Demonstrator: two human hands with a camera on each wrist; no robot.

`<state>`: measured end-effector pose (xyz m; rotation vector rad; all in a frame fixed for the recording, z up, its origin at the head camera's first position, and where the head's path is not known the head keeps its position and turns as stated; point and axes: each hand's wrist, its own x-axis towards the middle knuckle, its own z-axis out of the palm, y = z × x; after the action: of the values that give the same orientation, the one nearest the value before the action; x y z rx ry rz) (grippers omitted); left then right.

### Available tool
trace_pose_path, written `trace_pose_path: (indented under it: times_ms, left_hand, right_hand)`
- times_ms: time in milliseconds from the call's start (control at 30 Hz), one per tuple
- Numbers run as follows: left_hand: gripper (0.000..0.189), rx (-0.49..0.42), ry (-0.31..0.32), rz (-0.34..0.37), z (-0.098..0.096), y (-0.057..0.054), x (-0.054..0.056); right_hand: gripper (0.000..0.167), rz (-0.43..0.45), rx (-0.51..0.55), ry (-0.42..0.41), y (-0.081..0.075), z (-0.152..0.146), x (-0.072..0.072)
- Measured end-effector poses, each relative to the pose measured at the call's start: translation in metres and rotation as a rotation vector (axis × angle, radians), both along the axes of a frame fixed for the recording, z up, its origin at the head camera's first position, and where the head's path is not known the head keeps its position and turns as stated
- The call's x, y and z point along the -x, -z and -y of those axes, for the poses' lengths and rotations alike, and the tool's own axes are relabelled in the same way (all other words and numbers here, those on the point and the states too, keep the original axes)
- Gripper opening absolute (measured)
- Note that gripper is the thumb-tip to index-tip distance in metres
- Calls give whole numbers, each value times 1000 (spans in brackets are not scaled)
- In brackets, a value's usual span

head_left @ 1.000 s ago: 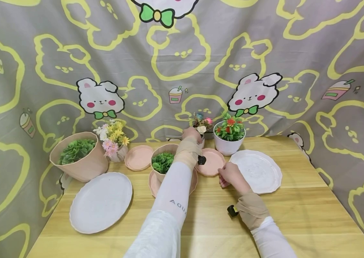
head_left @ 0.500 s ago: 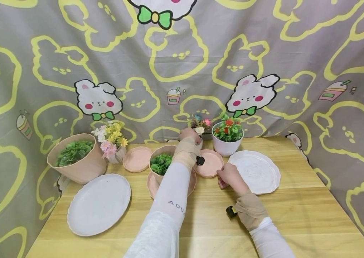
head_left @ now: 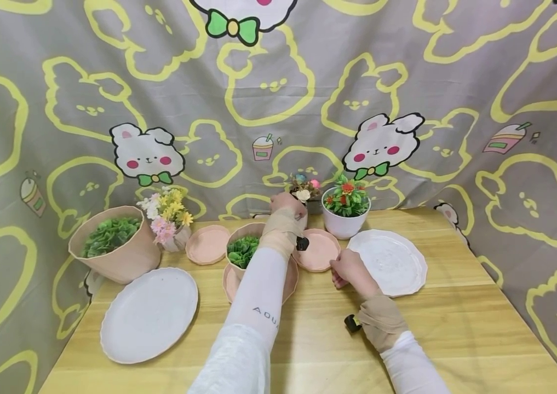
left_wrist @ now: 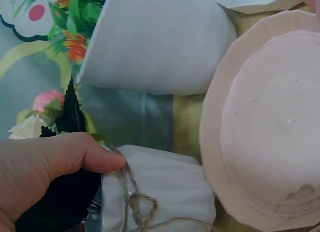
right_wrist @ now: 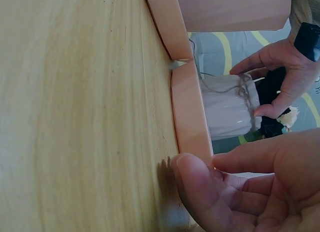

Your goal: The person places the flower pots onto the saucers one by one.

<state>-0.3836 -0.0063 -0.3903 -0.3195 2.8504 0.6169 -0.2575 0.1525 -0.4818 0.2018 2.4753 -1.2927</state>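
Note:
My left hand [head_left: 288, 205] grips the small white pot [left_wrist: 160, 192] by its top edge, where twine is tied round it. White and pink artificial flowers [head_left: 304, 192] rise from this pot behind the hand. In the right wrist view, the left thumb and fingers lie on either side of the pot's rim. My right hand [head_left: 352, 267] is at the near right edge of a small pink saucer [head_left: 317, 250], its thumb and index finger [right_wrist: 245, 157] pinching the rim. The saucer lies flat on the table, just in front of the pot.
A white pot of red flowers [head_left: 344, 221] stands behind a white plate [head_left: 389, 262]. Left of my arm are a leafy pot [head_left: 239, 268] on a pink saucer [head_left: 231, 282], another saucer [head_left: 207, 244], a flower pot [head_left: 174, 241], a large planter [head_left: 135, 254] and a white plate [head_left: 150, 314].
The head view has shifted slightly, so everything sits a little further left. Both hands keep almost the same places against the pot and the saucer.

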Motion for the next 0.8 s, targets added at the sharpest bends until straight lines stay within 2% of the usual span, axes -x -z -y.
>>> trace_pose_path:
  times_ms: [133,267,500,633,800]
  left_hand:
    - [42,1,23,-38,1,-16,-11]
    - [36,11,59,-52,4,-26,-14]
    - [26,44,176,-44,8,-34,-7]
    - [25,-7,220,-44,9,-41,-11]
    - [29,-85,280,-24,9,-40,-22]
  right_hand:
    - [31,-6,2,-4,0,0,1]
    - [31,-12,-5,-13,0,0,2]
    - [31,-2,-11,-22,-1,-2,1]
    - [30,7,-8,-22,-3,-1,1]
    - [31,0,-6,-28,-2,-1,0]
